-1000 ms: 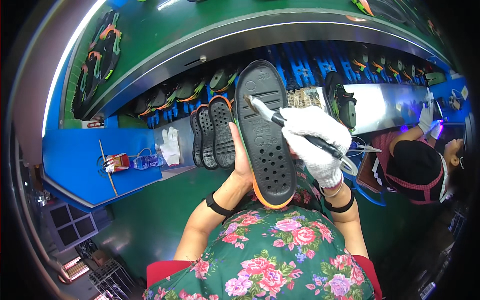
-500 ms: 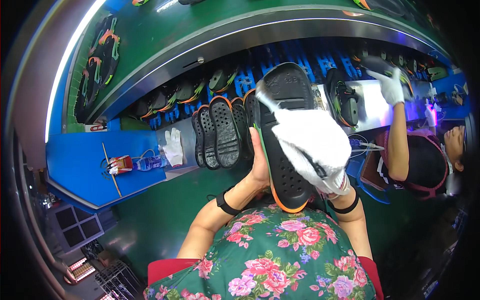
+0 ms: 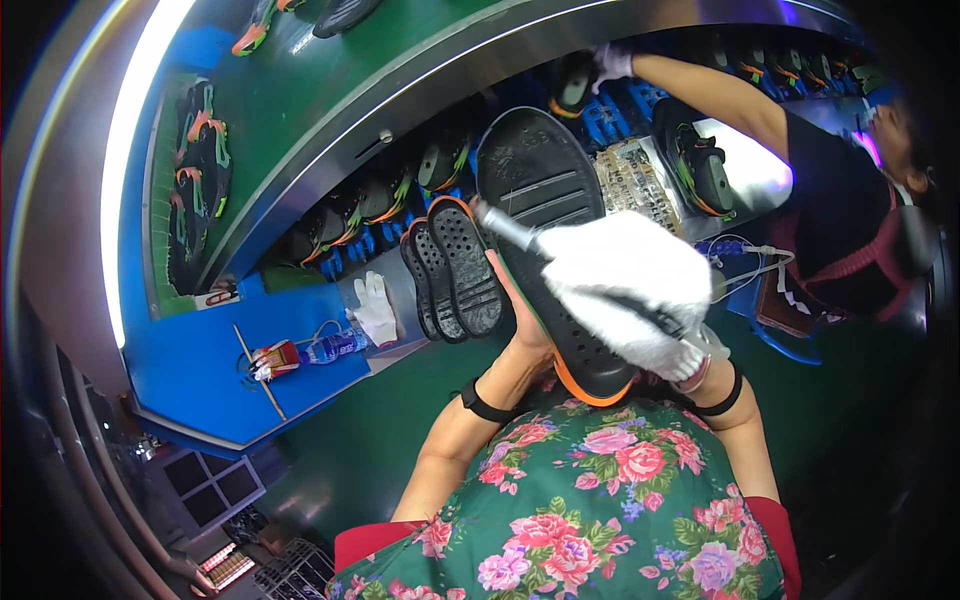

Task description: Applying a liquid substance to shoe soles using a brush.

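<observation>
My left hand (image 3: 525, 318), bare, is closed around the left edge of a black shoe sole (image 3: 538, 160) with an orange rim at its near end. The sole is held up in front of my chest, its ribbed and holed face toward me. In a white glove, my right hand (image 3: 630, 275) is closed on a slim brush (image 3: 515, 232) with a pale shaft. Its brownish tip is at the sole's left edge, where I cannot tell if it touches. The glove covers part of the sole's right side.
Three black soles (image 3: 468, 270) stand left of my hands. A white glove (image 3: 374, 310), a bottle (image 3: 335, 346) and a thin stick (image 3: 246, 350) lie on the blue table (image 3: 200, 390). Shoes (image 3: 697, 165) line the rack. A co-worker's gloved hand (image 3: 612, 66) reaches in from the right.
The brush tip has moved toward me along the sole's left edge. The co-worker's hand has moved left to a shoe at the rack. The whole view has turned somewhat.
</observation>
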The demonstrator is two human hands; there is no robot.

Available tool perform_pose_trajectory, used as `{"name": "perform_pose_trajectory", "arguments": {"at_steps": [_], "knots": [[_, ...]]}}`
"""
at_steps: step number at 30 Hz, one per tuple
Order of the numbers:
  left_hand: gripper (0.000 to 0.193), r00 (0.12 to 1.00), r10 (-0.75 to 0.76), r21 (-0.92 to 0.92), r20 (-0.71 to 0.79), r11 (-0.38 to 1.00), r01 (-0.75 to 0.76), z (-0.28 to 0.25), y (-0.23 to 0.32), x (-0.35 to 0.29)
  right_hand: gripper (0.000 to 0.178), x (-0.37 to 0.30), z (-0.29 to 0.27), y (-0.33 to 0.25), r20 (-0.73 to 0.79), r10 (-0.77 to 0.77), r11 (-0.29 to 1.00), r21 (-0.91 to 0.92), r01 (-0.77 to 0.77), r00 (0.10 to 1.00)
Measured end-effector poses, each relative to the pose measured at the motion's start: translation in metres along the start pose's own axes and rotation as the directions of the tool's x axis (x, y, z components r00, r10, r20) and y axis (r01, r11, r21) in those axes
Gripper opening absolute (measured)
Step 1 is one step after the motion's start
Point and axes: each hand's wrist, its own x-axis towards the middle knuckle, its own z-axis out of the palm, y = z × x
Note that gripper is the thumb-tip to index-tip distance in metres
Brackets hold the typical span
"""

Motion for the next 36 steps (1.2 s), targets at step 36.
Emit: {"name": "perform_pose_trajectory", "arguments": {"at_steps": [36], "knots": [[0.108, 0.992, -0.057, 0.003, -0.112, 0.998, 0.058, 0.022, 0.046, 0.016, 0.033, -0.027, 0.03, 0.026, 0.051, -0.16, 0.986, -0.036, 0.162, 0.986]]}}
